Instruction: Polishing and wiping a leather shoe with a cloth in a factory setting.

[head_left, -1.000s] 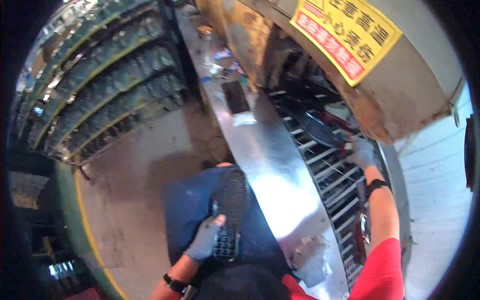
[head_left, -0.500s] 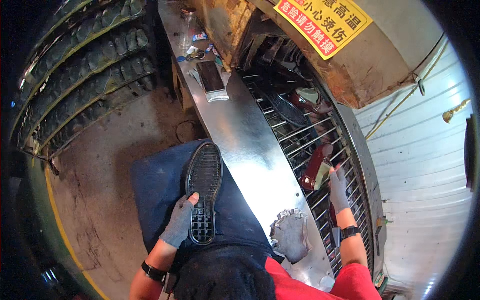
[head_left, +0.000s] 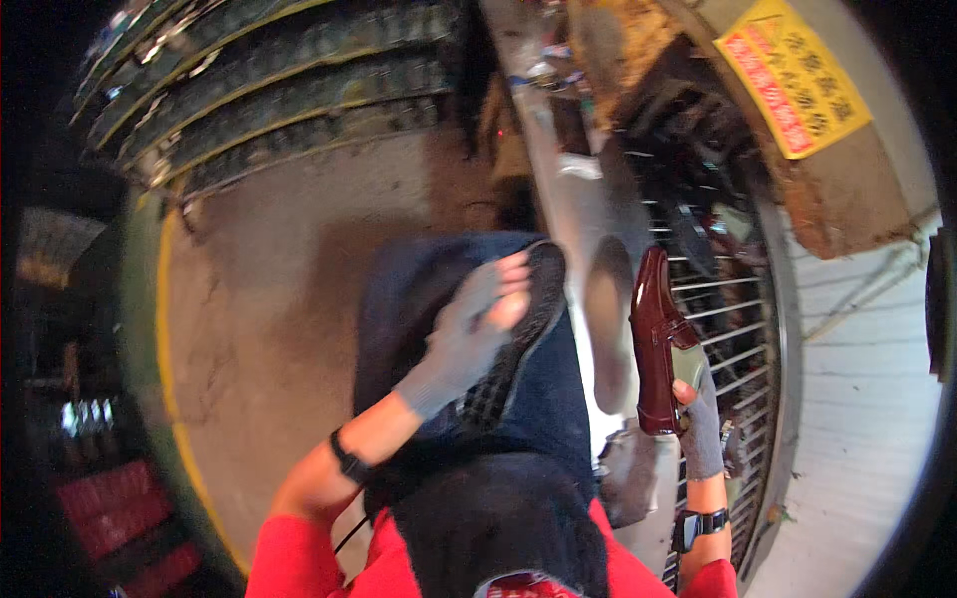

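Note:
Across my lap lies a black shoe sole [head_left: 546,284], its ribbed, gridded face up. My left hand [head_left: 464,334], in a grey glove with bare fingertips, grips its upper part, thumb and fingers on the face. At the right, my right hand [head_left: 700,424], gloved the same way, holds a glossy dark red shoe [head_left: 655,334] with a pale green inside. The hand is closed on the heel end, thumb at the opening, toe pointing away from me. The shoe is lifted over the edge between the metal bench and the rack.
A shiny metal bench [head_left: 608,214] runs beside my right leg, with a crumpled grey cloth [head_left: 630,473] near me. Beyond it is a rack of metal bars [head_left: 733,334] bearing more shoes. A yellow and red warning sign [head_left: 795,80] hangs above. Shelves of dark shoes [head_left: 299,90] stand far left.
My right hand has taken hold of the dark red shoe and lifted it off the rack. My left hand has shifted up the sole, which now tilts right. The view has swung left.

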A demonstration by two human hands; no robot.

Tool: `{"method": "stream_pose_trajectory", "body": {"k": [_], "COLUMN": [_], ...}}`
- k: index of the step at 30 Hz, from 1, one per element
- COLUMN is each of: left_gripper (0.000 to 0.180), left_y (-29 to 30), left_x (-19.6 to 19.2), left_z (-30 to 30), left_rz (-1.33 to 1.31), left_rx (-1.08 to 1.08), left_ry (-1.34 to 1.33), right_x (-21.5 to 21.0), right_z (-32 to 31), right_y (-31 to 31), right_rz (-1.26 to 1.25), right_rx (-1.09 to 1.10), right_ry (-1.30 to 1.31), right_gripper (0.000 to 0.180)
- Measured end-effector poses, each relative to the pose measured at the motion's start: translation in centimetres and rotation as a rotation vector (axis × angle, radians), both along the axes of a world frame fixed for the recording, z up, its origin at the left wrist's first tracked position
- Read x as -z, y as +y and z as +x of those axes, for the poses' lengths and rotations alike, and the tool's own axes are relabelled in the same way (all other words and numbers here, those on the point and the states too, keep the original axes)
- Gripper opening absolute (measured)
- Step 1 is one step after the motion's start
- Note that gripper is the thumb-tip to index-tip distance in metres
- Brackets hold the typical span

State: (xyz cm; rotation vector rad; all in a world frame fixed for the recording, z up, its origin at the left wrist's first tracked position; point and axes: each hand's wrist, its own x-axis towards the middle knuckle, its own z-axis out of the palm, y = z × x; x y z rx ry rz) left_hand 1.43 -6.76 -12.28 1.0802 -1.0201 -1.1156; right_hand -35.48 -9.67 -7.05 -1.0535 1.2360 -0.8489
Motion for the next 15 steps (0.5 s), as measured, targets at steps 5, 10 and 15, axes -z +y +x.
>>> {"method": "stream_pose_trajectory", "body": {"k": [5,10,15], "left_gripper": [0.08,0.088,0.086], "left_y": [-2.4,0.0,-2.0], "left_x": [-1.6,-5.4,-5.4], "left_z": [-1.0,1.0,1.4], "left_rz": [0.108,0.009,-0.002], "left_rx": [-0.065,0.216,0.267], "left_ry": [0.165,0.705,0.637], "right_x": [-2.5,0.8,-2.4], "right_z": [11.4,14.8,16.2], "right_y": [2.8,2.9,2.5], "right_rz": [-0.181,0.118,0.43], "right_rx": [-0.479,-0.365,-0.339], "right_ry": [0.176,-0.474,-0.428], "right_gripper": [0.123,0.099,0.088]}}
